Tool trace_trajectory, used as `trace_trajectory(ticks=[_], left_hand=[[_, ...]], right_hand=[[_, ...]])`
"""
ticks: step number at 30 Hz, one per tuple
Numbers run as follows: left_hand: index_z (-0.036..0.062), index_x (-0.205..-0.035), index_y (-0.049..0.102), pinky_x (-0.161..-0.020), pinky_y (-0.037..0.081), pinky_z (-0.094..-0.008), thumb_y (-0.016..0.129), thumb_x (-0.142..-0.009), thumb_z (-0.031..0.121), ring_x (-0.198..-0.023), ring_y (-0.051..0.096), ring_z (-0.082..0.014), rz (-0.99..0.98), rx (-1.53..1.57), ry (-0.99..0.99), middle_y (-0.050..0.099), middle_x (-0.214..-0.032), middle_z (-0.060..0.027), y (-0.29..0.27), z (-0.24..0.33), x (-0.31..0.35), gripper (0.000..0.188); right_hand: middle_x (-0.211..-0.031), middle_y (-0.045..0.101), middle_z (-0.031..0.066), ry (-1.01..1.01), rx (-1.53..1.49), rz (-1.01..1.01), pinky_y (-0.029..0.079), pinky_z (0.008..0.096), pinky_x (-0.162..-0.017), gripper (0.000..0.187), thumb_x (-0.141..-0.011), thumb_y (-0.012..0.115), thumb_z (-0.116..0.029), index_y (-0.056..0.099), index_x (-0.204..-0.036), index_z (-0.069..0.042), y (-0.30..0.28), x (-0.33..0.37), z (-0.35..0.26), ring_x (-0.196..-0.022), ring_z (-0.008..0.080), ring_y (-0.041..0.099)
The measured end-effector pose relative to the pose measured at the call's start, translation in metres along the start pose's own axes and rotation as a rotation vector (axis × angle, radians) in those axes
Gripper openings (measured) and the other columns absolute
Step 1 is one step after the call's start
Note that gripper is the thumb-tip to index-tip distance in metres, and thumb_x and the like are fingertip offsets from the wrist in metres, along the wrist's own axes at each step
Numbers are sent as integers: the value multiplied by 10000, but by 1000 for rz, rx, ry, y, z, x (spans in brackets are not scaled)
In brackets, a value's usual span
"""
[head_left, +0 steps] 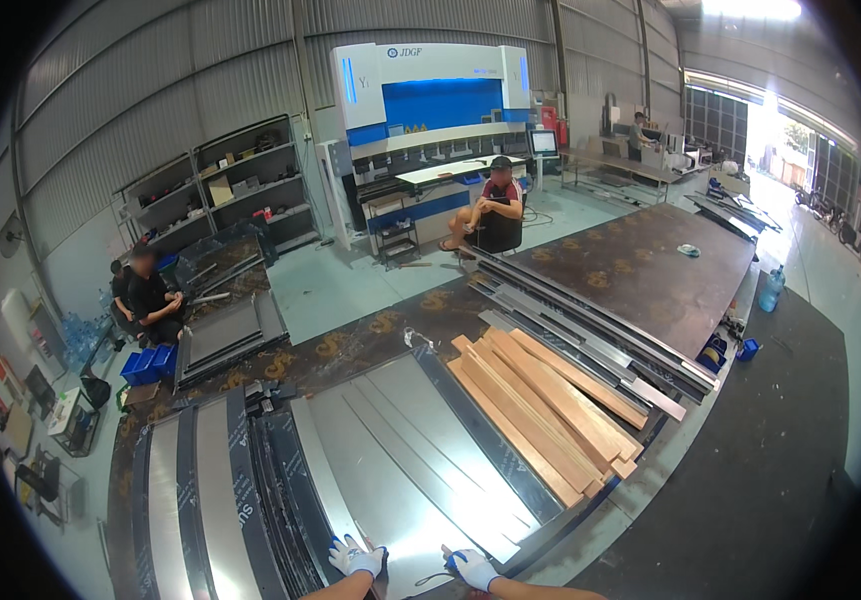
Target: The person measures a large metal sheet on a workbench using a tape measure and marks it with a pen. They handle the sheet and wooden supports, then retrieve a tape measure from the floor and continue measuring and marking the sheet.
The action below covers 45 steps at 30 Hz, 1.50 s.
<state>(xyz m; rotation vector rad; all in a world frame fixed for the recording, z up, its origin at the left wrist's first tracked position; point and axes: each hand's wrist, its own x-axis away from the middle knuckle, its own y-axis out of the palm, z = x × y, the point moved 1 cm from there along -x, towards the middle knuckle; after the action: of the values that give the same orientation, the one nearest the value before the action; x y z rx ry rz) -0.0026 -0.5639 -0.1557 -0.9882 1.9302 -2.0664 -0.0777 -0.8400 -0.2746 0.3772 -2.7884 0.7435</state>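
Observation:
My left hand, in a white and blue work glove, lies with fingers spread on the near end of a narrow metal strip at the left side of a shiny metal sheet. To its right, my right hand, gloved the same way, is closed over the sheet's near part. A small dark object shows at its fingers, with a thin dark cord loop beside it; its kind cannot be made out. Long thin metal strips rest on the sheet. Left of my left hand is a stack of dark film-covered strips.
Wood-coloured boards and long metal profiles lie to the right on the dark table. A blue and white press machine stands behind a seated person. Two people sit far left; another person is far right.

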Motion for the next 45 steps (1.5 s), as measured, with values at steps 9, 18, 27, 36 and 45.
trace_trajectory(ticks=[9,18,27,36,45], left_hand=[[244,-1443,622,-1190,343,-476,781,-808,591,-1486,384,-336,14,-158,-47,368,-1655,-115,21,3,-18,741],[119,-1190,759,-1093,474,-465,815,-751,290,-1355,500,-402,161,152,-111,455,-1584,-179,24,7,-28,475],[-49,-1059,575,-972,485,-515,702,-776,156,-1055,604,-468,375,804,38,603,-1106,-276,22,-37,-37,371],[-42,-1237,609,-1046,504,-485,813,-742,335,-1173,633,-441,260,863,69,681,-1172,-280,6,-62,-23,654],[47,-1243,647,-1098,439,-480,759,-780,313,-1290,518,-413,383,775,-21,604,-1313,-233,6,-67,23,546]], right_hand=[[-1264,666,218,22,32,130,466,491,-1062,419,-1090,430,-363,683,-1258,-76,-3,15,-18,-1212,417,594],[-1288,622,256,131,-50,85,485,527,-1048,423,-1070,460,-424,671,-1229,-94,-5,13,-15,-1185,454,616],[-1263,634,248,35,-20,171,479,510,-1044,387,-1081,479,-384,672,-1200,-70,-17,22,-36,-1176,457,606],[-1188,669,257,60,-46,198,496,528,-1006,358,-1071,514,-336,675,-1188,-39,-10,12,-12,-1137,470,622],[-1143,666,245,42,-212,80,495,513,-981,340,-1080,492,-310,672,-1129,-25,-15,14,-8,-1081,452,630]])
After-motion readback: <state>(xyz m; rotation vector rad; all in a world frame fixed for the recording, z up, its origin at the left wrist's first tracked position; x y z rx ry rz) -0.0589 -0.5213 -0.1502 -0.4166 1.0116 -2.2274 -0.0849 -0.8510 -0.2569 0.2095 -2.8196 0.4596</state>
